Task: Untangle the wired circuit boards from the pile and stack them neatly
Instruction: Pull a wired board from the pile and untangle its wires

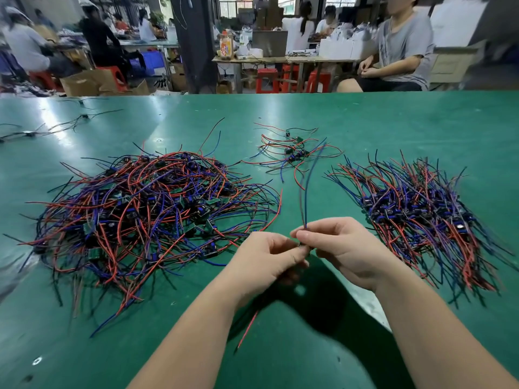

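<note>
One board (304,247) is free of the pile (146,209) and held above the bench's (365,116) near edge. The left hand (269,256) pinches it while the right hand (342,248) pinches its blue wires (309,192), which stand upward; a red lead (248,328) hangs below. Next, probably: straighten the wires and lay it on the stack (421,211) toward the right edge, aligned. A small cluster (292,155) lies mid-bench, further back. The green bench is glossy; beyond it are seated workers, red stools (266,80) and cartons.

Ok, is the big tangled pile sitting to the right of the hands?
No, the tangled pile lies left of the left hand, while the neater stack lies right of the right hand.
</note>
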A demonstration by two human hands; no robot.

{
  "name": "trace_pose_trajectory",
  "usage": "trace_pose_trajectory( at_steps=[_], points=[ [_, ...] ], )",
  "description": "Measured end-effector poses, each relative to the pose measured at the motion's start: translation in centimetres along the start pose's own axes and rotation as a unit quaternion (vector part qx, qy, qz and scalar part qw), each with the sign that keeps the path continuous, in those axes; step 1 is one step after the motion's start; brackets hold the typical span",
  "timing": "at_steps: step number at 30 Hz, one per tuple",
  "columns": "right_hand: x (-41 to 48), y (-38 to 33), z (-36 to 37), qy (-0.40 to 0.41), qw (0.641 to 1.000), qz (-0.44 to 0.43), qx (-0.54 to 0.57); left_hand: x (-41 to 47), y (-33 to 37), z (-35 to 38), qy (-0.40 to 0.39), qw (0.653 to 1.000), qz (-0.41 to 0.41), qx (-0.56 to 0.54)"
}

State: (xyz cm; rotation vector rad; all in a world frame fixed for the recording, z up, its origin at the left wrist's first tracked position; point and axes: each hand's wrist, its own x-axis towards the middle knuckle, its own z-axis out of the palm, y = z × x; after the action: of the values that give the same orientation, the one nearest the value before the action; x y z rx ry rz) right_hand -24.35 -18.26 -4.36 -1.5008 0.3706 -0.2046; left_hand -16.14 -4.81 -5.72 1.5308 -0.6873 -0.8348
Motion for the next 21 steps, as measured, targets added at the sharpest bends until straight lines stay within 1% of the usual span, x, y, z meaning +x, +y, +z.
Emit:
trace_pose_trajectory(
  at_steps=[2, 4, 8, 10, 13, 15, 17, 21],
  points=[
    [0.1, 0.0, -0.1, 0.007, 1.0, 0.0, 0.012, 0.2, -0.2, 0.2, 0.042, 0.999, 0.022, -0.005],
    [0.0, 0.0, 0.0, 0.022, 1.0, -0.009, 0.015, 0.3, -0.3, 0.4, 0.065, 0.997, 0.043, -0.001],
    [0.3, 0.2, 0.2, 0.074, 0.996, -0.054, -0.007, 0.5, -0.6, 1.0, 0.081, 0.996, 0.047, -0.009],
    [0.3, 0.3, 0.1, 0.097, 0.994, -0.055, -0.013, 0.6, -0.7, 1.2, 0.094, 0.995, 0.04, -0.016],
    [0.4, 0.4, 0.1, 0.107, 0.993, -0.031, -0.023, 0.8, -0.5, 1.3, 0.094, 0.995, 0.03, -0.02],
    [0.6, 0.2, -0.2, 0.123, 0.992, -0.015, 0.009, 0.8, -0.4, 1.2, 0.08, 0.996, 0.022, -0.035],
    [0.9, -0.1, -0.8, 0.158, 0.985, -0.011, 0.064, 0.7, -0.3, 1.2, 0.063, 0.997, 0.009, -0.047],
    [1.3, -0.7, -2.3, 0.219, 0.958, -0.017, 0.186, 0.4, -0.5, 1.6, 0.037, 0.999, -0.007, -0.019]
  ],
)
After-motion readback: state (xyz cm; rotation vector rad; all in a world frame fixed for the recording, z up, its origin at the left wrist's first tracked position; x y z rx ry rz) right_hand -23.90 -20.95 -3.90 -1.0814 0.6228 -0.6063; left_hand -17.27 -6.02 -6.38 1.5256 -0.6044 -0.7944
